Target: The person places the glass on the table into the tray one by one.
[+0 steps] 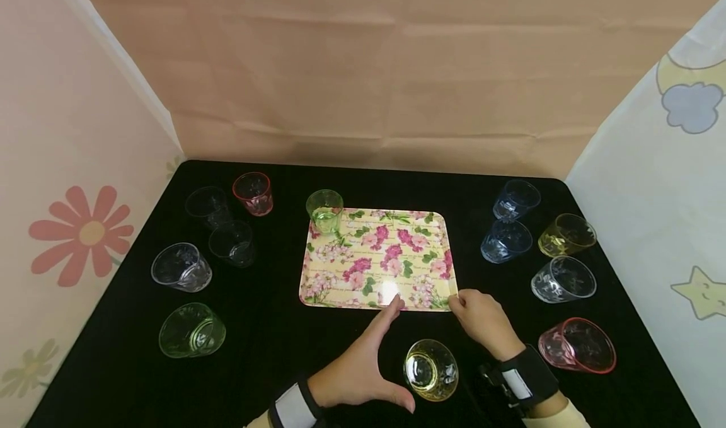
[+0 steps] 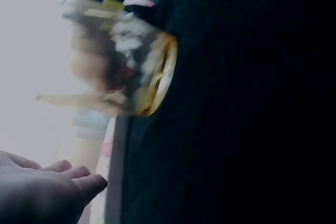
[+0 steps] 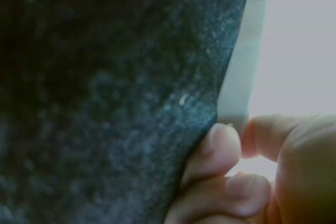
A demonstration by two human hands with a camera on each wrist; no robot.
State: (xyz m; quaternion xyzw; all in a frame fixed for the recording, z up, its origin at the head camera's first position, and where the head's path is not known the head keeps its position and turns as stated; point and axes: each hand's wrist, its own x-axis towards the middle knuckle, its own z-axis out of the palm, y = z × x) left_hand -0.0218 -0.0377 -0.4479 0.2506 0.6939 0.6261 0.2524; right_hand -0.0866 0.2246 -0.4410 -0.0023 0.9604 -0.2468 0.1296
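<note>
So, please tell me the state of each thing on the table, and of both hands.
Flowered tray: printed side up
Left hand: thumb and fingers spread
Right hand: gripping tray's near right corner
Green glass on tray: upright, in far left corner
Yellow glass between hands: upright, not gripped
Left red glass, left green glass, three left clear glasses: upright
Two right blue glasses, right yellow glass, right clear glass, right red glass: upright
</note>
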